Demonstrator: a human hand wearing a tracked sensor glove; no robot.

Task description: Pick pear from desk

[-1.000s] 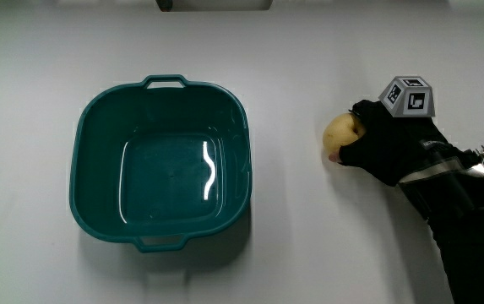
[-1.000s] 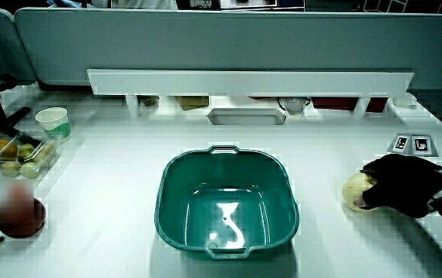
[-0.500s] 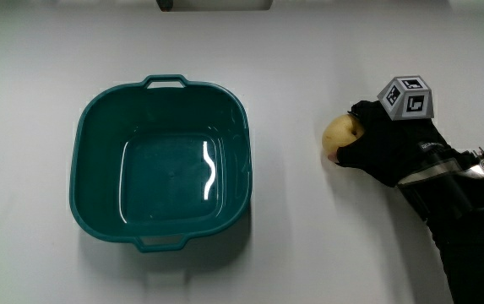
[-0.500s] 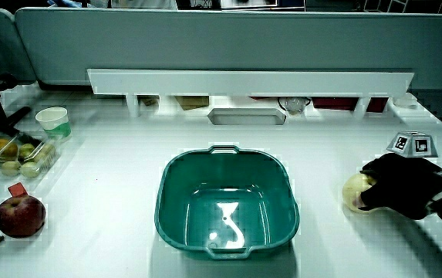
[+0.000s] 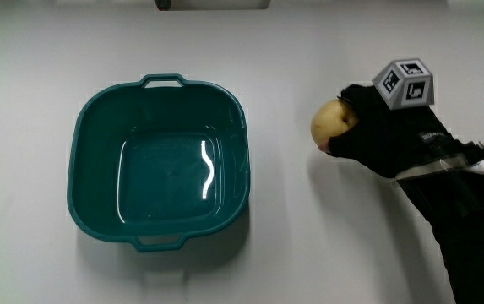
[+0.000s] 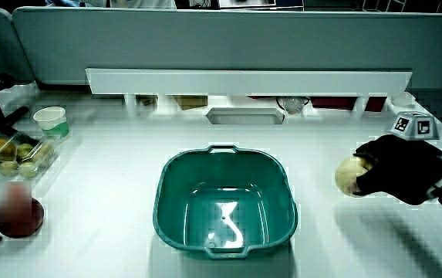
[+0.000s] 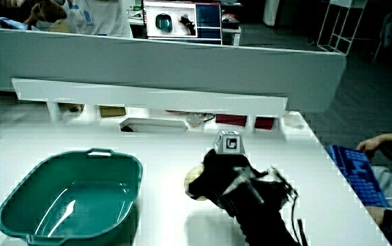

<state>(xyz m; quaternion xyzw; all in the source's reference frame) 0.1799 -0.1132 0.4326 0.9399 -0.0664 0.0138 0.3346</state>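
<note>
One pear [image 5: 329,125] sits wrapped in my hand [image 5: 383,135], fingers closed around it, beside the teal basin [image 5: 89,143]. I judge it grasped; next, lift clear of the table.

The main view looks straight down on the table [image 5: 22,51] from close above, taking in only the teal basin [image 5: 159,160] and the bare surface beside it. Both side views look forward and down across the table toward the low partition [image 6: 205,42] at its edge farthest from the person, one facing it squarely, one from a corner. All three views share the basin.
</note>
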